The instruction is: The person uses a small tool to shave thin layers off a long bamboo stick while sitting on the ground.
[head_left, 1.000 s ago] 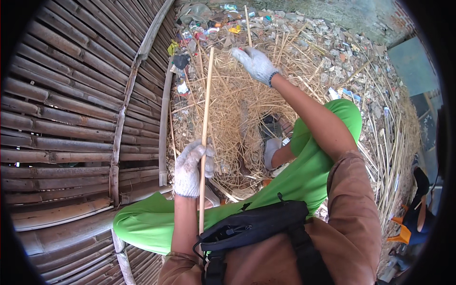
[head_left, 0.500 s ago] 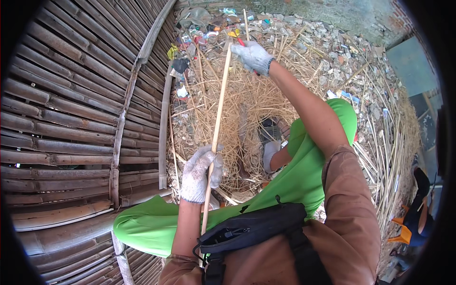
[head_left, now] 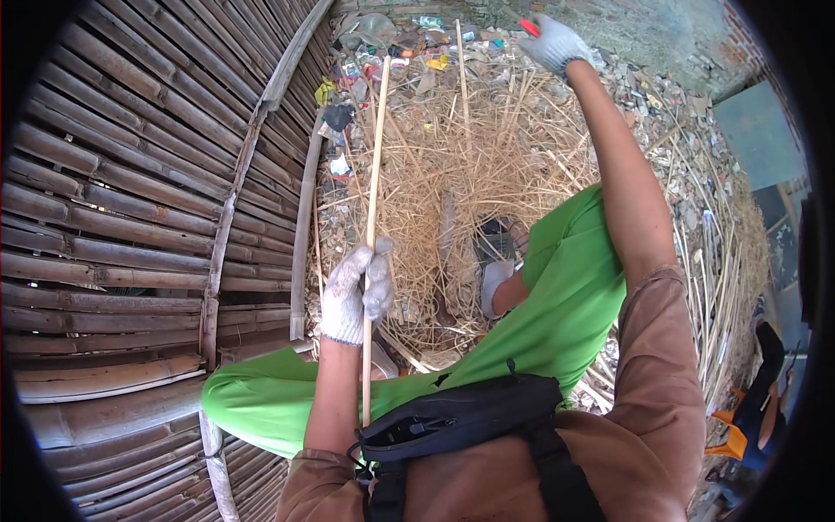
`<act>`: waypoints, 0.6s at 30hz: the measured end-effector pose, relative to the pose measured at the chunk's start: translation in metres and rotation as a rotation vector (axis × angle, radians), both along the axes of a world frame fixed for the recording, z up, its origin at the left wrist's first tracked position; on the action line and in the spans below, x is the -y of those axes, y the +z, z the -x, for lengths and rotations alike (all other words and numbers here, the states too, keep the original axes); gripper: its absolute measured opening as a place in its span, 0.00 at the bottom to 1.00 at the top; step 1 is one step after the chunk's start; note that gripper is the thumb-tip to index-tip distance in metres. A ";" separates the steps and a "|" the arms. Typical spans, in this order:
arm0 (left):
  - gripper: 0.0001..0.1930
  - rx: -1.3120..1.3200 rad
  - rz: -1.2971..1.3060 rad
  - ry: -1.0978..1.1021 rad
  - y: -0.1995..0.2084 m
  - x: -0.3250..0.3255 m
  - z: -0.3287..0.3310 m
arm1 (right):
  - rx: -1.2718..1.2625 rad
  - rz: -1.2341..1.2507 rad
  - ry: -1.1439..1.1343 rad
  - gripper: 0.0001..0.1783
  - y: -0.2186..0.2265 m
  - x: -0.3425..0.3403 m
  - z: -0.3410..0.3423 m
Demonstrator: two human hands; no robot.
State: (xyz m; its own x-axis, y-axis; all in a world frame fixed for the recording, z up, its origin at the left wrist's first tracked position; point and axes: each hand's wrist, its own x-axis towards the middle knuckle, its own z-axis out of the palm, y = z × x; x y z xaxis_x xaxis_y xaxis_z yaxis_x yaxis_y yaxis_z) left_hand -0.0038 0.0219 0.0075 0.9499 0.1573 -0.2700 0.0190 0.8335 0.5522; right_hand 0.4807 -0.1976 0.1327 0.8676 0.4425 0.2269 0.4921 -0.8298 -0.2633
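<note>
A long, pale bamboo strip (head_left: 377,165) stands nearly upright in the picture, its lower end reaching down beside my waist bag. My left hand (head_left: 355,291), in a whitish work glove, is wrapped round the strip below its middle. Far off at the upper right, my right arm is stretched out. The gloved right hand (head_left: 557,45) is closed on a tool with a red handle (head_left: 529,28); only the red end shows, and the rest is hidden by the glove. This hand is apart from the strip.
Thin bamboo shavings (head_left: 496,165) cover the ground before me. A slatted bamboo wall (head_left: 139,217) runs along the left. Another strip (head_left: 463,78) lies among rubble and litter, and several long strips (head_left: 709,278) lie at right. A black waist bag (head_left: 461,418) crosses my lap.
My right hand has left the strip and swung up and right with the red-handled tool. The left hand and the strip have shifted slightly up and left.
</note>
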 end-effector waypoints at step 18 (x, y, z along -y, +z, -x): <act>0.22 -0.028 -0.641 -0.252 0.128 0.040 0.029 | -0.556 -1.116 0.190 0.18 0.033 -0.008 0.078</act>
State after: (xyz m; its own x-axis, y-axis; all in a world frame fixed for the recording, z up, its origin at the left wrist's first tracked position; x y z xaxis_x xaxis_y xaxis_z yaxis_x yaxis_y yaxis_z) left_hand -0.0331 -0.0177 0.1357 0.9725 0.0693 -0.2223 0.1907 0.3108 0.9311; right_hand 0.4029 -0.1892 0.1657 0.9095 0.3736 0.1823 0.1770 0.0488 -0.9830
